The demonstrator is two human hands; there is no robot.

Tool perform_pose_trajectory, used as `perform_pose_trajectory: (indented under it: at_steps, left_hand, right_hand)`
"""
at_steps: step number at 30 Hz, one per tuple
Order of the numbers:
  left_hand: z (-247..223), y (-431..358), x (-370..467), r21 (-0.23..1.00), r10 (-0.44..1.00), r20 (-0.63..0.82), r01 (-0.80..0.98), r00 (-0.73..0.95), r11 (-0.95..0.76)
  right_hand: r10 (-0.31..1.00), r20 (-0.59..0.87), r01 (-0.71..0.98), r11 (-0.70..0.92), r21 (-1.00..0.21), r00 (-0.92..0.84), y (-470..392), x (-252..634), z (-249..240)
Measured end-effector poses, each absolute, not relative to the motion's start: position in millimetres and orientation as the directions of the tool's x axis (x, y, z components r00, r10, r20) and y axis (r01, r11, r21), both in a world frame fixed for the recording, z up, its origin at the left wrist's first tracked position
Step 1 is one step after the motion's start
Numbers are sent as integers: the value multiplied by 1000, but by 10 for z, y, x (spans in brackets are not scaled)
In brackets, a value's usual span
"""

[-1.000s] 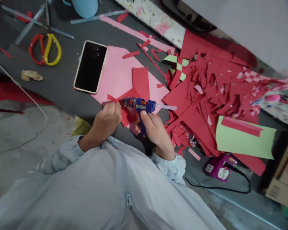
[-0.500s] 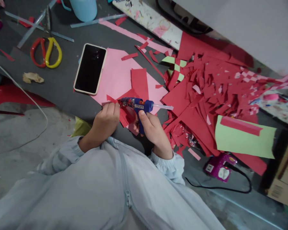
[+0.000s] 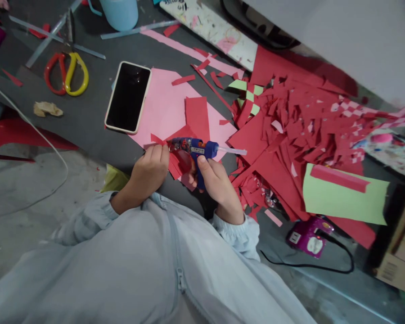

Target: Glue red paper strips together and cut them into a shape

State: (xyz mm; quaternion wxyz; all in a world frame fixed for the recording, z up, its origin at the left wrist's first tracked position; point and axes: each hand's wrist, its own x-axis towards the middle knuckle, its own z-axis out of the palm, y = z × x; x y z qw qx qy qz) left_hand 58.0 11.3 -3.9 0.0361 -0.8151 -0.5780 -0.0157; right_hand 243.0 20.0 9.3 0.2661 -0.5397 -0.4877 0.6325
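At the pink paper's (image 3: 162, 99) edge: our right hand (image 3: 218, 180), gripping a glue gun (image 3: 199, 148); our left hand (image 3: 151, 163), apparently pinching red paper (image 3: 176, 166) steady.

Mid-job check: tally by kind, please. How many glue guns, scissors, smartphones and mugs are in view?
Glue gun, in the right hand: 1
Scissors, red and yellow handles: 1
Smartphone: 1
Light blue mug, cut off by the frame: 1
Total: 4
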Motion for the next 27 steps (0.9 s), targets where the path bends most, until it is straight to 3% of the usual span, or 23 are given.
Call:
perform_pose_trajectory:
  at_steps: [3, 7, 13, 22, 27]
  left_hand:
    - [-45, 106, 584, -31, 941, 84, 944, 329, -328]
    - [-33, 96, 583, -63, 935, 136, 945, 328, -322]
    - [34, 117, 582, -43, 942, 29, 942, 334, -333]
    - [-23, 135, 598, 43, 962, 62, 962, 266, -269]
    - [-44, 157, 616, 30, 961, 63, 962, 268, -270]
  right_hand:
    - [886, -394, 100, -381, -919, -244, 201, 2452, 152]
    - [948, -318, -29, -318, -948, -5, 208, 2481, 181]
    - [927, -257, -73, -247, -966, 272, 249, 2540, 139]
    - [932, -253, -71, -243, -967, 258, 234, 2548, 119]
    - [942, -251, -67, -242, -968, 224, 222, 2539, 107]
